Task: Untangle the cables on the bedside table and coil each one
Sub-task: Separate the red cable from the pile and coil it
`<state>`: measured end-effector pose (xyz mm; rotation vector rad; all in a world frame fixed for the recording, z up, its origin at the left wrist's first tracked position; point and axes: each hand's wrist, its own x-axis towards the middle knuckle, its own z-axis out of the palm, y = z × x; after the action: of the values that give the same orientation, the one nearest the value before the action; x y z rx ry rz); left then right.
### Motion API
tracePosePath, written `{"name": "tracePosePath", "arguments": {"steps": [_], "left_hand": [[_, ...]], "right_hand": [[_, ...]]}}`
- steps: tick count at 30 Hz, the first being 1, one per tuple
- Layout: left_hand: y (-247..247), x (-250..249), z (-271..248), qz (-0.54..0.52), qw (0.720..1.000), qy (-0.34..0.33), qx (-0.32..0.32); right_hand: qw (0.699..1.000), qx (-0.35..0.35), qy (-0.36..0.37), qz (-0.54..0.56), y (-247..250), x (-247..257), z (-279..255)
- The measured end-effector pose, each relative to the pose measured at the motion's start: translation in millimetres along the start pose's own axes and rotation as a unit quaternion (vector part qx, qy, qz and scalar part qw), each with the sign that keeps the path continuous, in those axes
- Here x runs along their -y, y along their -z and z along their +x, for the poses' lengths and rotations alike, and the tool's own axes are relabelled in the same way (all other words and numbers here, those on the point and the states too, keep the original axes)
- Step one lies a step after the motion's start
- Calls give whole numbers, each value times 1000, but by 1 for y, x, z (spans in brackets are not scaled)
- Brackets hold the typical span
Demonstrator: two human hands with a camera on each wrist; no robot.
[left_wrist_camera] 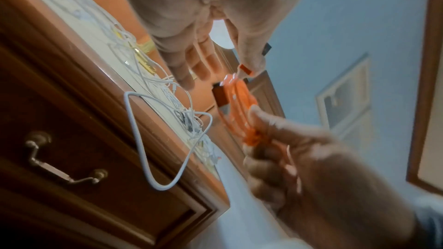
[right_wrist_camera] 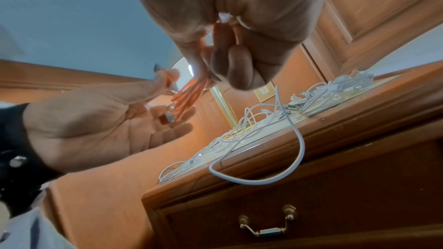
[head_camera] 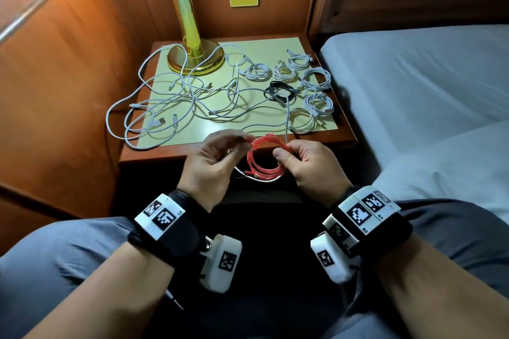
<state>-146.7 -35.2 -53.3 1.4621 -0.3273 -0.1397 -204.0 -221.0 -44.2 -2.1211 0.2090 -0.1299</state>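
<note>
Pinching the red cable (head_camera: pixel 263 155) from both sides: my right hand (head_camera: pixel 305 164) clamps the coiled bundle between thumb and curled fingers on the coil's right edge, and my left hand (head_camera: pixel 212 157) nips the loose end near the top-left of the coil with thumb and fingertip, its other fingers spread loose. The left wrist view shows the orange-red plug (left_wrist_camera: pixel 245 69) at my left thumb tip, with the strands (left_wrist_camera: pixel 239 101) running down into the right fist. Coil hangs in the air just in front of the bedside table (head_camera: pixel 341 135), over my lap, loops roughly upright and facing me, long axis running left to right between the two hands. The free tail lies left of the right-hand grip, so the left hand is nearer to it; I judge the next move is wrapping or tucking that tail around the bundle, with the right hand as anchor. A white cable (head_camera: pixel 259 177) loop droops off the table edge just below the coil; snag risk. On the table, finished white coils (head_camera: pixel 316 78) and one black coil (head_camera: pixel 279 91) sit on the right, and the white tangle (head_camera: pixel 176 99) spreads left, round the brass lamp base (head_camera: pixel 197 59). Task partway done by my estimate.
</note>
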Motion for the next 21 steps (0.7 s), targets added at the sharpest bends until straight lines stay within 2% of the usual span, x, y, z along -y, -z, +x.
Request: {"name": "tracePosePath", "arguments": {"steps": [3,7,10,12,15,18,21], "left_hand": [[6,-7,6,-171,980,94,-46],[12,-8,10,-228,965,125,-38],[14,-5,7,-159,978,134,-7],[13,-2,4,-52,992,118,17],[8,2,-1,94,991,78,60],[2,2,-4,148,984,73,61],[0,-1,-8,150,985,75,45]], "right_hand": [[998,17,-4,61,8,7,0],[989,44,-3,142,12,14,2],[988,33,7,151,12,9,0],[987,24,9,161,12,4,-1],[985,19,19,169,9,4,-1],[988,7,37,151,6,3,-1],[992,-5,52,112,3,0,0]]}}
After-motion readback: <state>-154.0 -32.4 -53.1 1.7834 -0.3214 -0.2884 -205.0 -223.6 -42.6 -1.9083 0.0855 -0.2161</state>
